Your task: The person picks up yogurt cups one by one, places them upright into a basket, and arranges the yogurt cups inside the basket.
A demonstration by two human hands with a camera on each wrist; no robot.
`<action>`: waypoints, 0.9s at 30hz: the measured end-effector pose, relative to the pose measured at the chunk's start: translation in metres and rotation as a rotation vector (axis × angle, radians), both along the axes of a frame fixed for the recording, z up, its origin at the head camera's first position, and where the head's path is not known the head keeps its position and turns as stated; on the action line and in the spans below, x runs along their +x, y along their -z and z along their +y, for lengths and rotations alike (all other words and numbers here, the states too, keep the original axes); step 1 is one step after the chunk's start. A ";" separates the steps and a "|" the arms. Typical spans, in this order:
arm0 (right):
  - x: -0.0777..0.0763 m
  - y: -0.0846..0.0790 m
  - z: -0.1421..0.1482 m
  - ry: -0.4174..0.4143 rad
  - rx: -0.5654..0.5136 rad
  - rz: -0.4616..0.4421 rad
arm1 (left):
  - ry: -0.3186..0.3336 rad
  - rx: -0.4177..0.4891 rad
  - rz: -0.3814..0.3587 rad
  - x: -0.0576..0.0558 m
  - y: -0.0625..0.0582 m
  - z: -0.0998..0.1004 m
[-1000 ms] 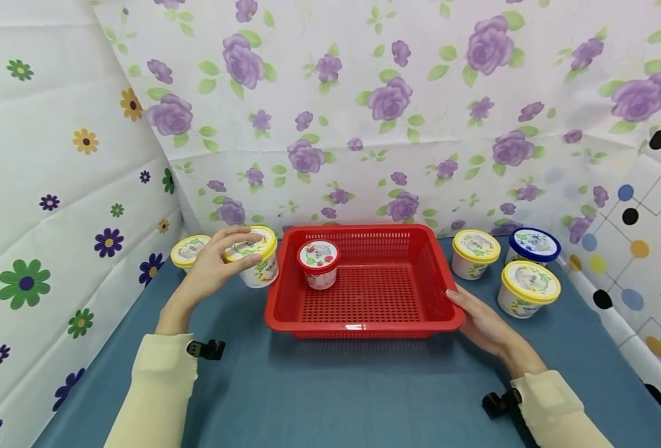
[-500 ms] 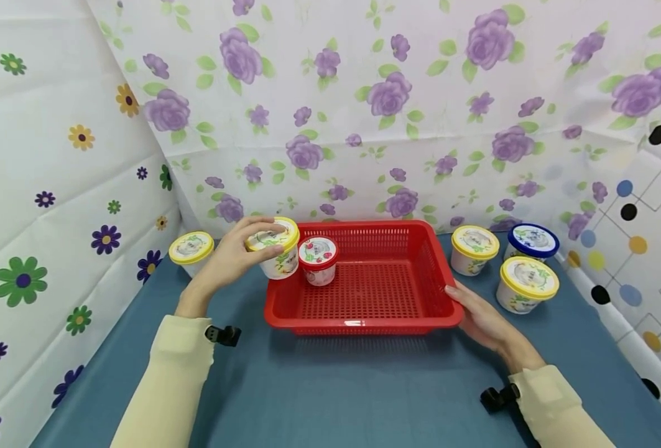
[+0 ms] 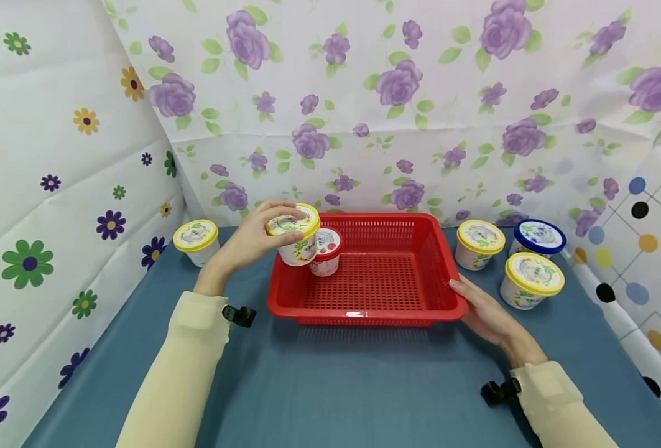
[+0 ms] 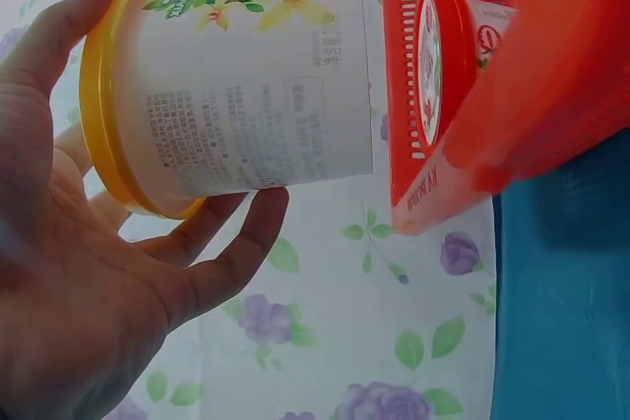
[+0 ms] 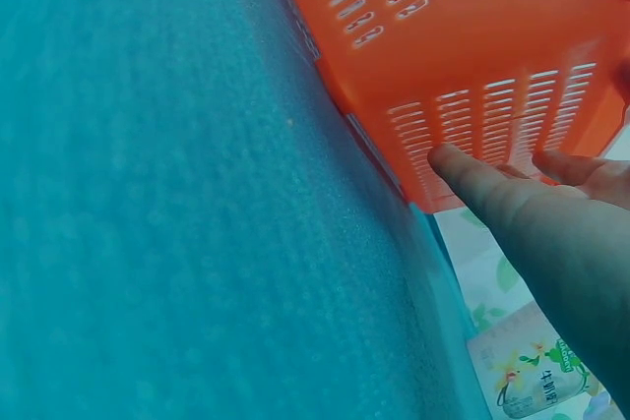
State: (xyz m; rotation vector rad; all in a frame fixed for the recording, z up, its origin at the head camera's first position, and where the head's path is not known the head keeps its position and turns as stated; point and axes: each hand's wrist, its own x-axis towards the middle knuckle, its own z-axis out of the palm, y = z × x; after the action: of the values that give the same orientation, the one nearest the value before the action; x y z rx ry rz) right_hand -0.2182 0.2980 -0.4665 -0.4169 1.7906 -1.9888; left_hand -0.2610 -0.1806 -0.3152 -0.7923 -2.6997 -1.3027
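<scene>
My left hand [image 3: 244, 244] grips a white tub with a yellow lid [image 3: 300, 246] by its lid end, thumb and fingers around it. The tub is raised over the left side of the red plastic basket [image 3: 364, 315]. In the left wrist view, yellow flowers and small print show on its side. Inside the basket at the left stands a red-lidded tub [image 3: 327, 264], partly hidden behind the held one. My right hand [image 3: 485, 314] holds the basket's right side, thumb at the rim. In the right wrist view, its fingers [image 5: 472, 176] touch the slotted outer wall.
Another yellow-lidded tub [image 3: 196, 239] stands left of the basket. To the right are two yellow-lidded tubs [image 3: 479, 242] [image 3: 531, 280] and one blue-lidded tub [image 3: 538, 238]. A blue cloth [image 3: 364, 392] covers the table, and a flowered curtain [image 3: 352, 155] hangs behind.
My left hand has carried the yellow-lidded tub rightward and up, from beside the basket to over its left side. The right hand keeps its hold on the basket.
</scene>
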 end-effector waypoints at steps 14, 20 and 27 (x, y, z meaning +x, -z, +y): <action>0.001 0.002 0.002 0.014 -0.008 -0.015 | 0.079 -0.009 -0.018 -0.012 -0.007 0.014; 0.001 0.001 0.002 0.008 0.005 -0.012 | 0.114 0.020 -0.067 -0.015 -0.004 0.016; 0.001 0.001 0.001 -0.002 0.000 -0.008 | 0.120 0.023 -0.075 -0.015 -0.002 0.017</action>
State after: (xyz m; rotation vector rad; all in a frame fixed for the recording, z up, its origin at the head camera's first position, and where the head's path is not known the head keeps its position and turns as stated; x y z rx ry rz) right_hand -0.2176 0.2992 -0.4676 -0.4096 1.7847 -1.9869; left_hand -0.2756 -0.1637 -0.3131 -0.9349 -2.7266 -1.4133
